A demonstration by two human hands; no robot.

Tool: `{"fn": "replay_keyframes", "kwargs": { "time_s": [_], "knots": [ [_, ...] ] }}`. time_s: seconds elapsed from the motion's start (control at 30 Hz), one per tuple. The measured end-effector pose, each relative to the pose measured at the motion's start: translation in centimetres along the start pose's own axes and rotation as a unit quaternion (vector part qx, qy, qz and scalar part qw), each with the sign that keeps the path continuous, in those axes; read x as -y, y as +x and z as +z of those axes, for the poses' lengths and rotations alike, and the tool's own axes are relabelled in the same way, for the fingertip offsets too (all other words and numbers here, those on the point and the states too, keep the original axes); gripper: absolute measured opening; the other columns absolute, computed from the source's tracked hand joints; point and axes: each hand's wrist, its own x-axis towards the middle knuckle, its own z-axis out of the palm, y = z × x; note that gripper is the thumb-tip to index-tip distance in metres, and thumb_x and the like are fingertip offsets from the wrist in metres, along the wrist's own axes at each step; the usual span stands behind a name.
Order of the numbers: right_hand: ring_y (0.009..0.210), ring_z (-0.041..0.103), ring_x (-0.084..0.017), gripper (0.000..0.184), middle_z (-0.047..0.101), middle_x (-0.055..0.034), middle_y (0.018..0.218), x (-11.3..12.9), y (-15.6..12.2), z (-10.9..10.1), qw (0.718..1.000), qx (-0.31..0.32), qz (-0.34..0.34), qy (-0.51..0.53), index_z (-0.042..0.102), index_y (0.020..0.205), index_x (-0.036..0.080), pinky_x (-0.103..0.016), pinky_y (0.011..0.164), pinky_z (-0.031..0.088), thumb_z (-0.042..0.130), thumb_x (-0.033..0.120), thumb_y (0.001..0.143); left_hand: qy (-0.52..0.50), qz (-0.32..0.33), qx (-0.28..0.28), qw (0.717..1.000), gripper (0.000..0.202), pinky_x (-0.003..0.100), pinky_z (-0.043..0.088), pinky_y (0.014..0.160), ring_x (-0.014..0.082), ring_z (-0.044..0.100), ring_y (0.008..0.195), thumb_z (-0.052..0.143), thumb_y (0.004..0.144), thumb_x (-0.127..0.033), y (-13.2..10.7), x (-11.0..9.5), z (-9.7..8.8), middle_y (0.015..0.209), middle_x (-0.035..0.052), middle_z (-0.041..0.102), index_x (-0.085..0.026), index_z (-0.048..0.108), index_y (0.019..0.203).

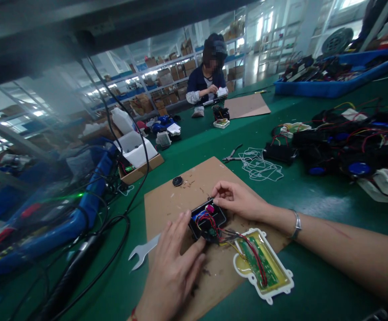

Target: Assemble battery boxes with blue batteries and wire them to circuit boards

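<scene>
A black plastic housing [223, 219] lies on a cardboard sheet, its open side up, with red, blue and black wires and a pink connector [210, 208] inside. My left hand [173, 263] steadies its left and near sides between fingers and thumb. At the far right corner, the fingers of my right hand [235, 198] pinch the rim; any small part between them is hidden. Wires run from the housing to a green circuit board [262, 263] set in yellowish potting inside a white frame [289, 278]. An open-end wrench [143, 250] lies partly beneath my left hand.
The cardboard sheet [167, 203] carries a round black part [177, 181]. Beyond it are pliers [232, 156] and tangled white cord [259, 165]. Black wired units [341, 147] crowd the right. Black cables [127, 218] hang at left by a blue bin [93, 209]. A co-worker [207, 76] sits opposite.
</scene>
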Motion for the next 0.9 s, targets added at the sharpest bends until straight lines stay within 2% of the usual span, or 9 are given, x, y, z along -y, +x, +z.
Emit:
{"fn": "replay_keyframes", "kwargs": {
  "time_s": [0.13,0.33,0.43,0.5,0.6,0.67,0.77,0.83,0.9],
  "knots": [
    [0.071,0.052,-0.013,0.014,0.057,-0.0025,0.081,0.0,0.1,-0.4,1.000,0.005,-0.003,-0.019,0.053,0.088,0.017,-0.027,0.066,0.043,0.060,0.027,0.081,-0.003,0.007,-0.027,1.000,0.034,0.057,0.041,0.100,0.0320,0.030,0.135,0.053,0.086,-0.013,0.1,0.1,0.3,0.151,0.0135,0.022,-0.024,0.059,0.118],
    [0.063,0.045,-0.012,0.019,0.050,0.0005,0.071,-0.1,0.5,-0.7,0.992,-0.051,-0.027,-0.108,0.053,0.079,0.017,-0.026,0.058,0.037,0.051,0.035,0.087,-0.004,-0.003,-0.052,0.999,0.037,0.055,0.041,0.100,0.0306,0.032,0.135,0.053,0.085,-0.010,-0.2,1.0,0.3,0.149,0.0139,0.026,-0.022,0.056,0.120],
    [0.063,0.044,-0.012,0.023,0.051,0.0003,0.070,-0.4,0.8,-0.8,0.987,-0.058,-0.036,-0.149,0.053,0.079,0.018,-0.026,0.058,0.035,0.049,0.038,0.089,-0.004,-0.001,-0.037,0.999,0.035,0.055,0.040,0.102,0.0308,0.031,0.135,0.052,0.085,-0.010,-0.2,1.4,0.2,0.148,0.0132,0.029,-0.022,0.057,0.118],
    [0.062,0.045,-0.012,0.026,0.052,0.0004,0.069,0.2,0.7,-1.2,0.983,-0.055,-0.038,-0.169,0.053,0.078,0.018,-0.026,0.058,0.035,0.048,0.041,0.090,-0.015,-0.009,-0.049,0.999,0.036,0.054,0.040,0.102,0.0301,0.033,0.134,0.052,0.086,-0.011,-0.2,1.5,0.2,0.148,0.0130,0.029,-0.022,0.055,0.120],
    [0.057,0.045,-0.012,0.036,0.052,0.0002,0.063,3.0,-0.5,-1.6,0.963,-0.019,-0.022,-0.267,0.054,0.069,0.019,-0.027,0.055,0.032,0.044,0.046,0.091,-0.049,-0.066,-0.104,0.991,0.041,0.050,0.043,0.100,0.0271,0.041,0.128,0.050,0.087,-0.012,-0.2,1.7,0.4,0.145,0.0123,0.034,-0.023,0.049,0.127],
    [0.055,0.046,-0.014,0.041,0.054,-0.0015,0.060,4.9,-2.2,-0.9,0.926,0.030,0.015,-0.375,0.057,0.063,0.019,-0.028,0.053,0.029,0.050,0.054,0.085,-0.081,-0.115,-0.132,0.981,0.041,0.048,0.044,0.100,0.0255,0.044,0.126,0.048,0.088,-0.013,-0.2,1.8,0.6,0.141,0.0113,0.038,-0.023,0.047,0.127],
    [0.067,0.055,-0.022,0.038,0.063,-0.0066,0.072,5.8,-4.9,1.8,0.876,0.076,0.016,-0.476,0.064,0.071,0.020,-0.032,0.059,0.034,0.076,0.054,0.059,-0.119,-0.154,-0.146,0.970,0.039,0.048,0.042,0.102,0.0249,0.042,0.127,0.047,0.089,-0.015,-0.2,2.0,1.1,0.138,0.0106,0.041,-0.023,0.047,0.127],
    [0.075,0.057,-0.026,0.026,0.066,-0.0081,0.079,5.4,-5.9,3.7,0.868,0.081,-0.009,-0.490,0.066,0.076,0.020,-0.035,0.066,0.037,0.078,0.037,0.060,-0.132,-0.161,-0.139,0.968,0.039,0.048,0.042,0.103,0.0244,0.041,0.128,0.046,0.089,-0.015,-0.2,2.0,1.3,0.137,0.0107,0.040,-0.023,0.046,0.127],
    [0.075,0.057,-0.025,0.008,0.066,-0.0064,0.075,5.3,-6.0,4.5,0.879,0.072,-0.011,-0.470,0.065,0.072,0.020,-0.036,0.068,0.037,0.070,0.024,0.067,-0.140,-0.167,-0.137,0.966,0.038,0.047,0.041,0.104,0.0239,0.040,0.128,0.044,0.090,-0.015,-0.3,1.9,1.5,0.137,0.0105,0.040,-0.024,0.047,0.127]
  ]
}}
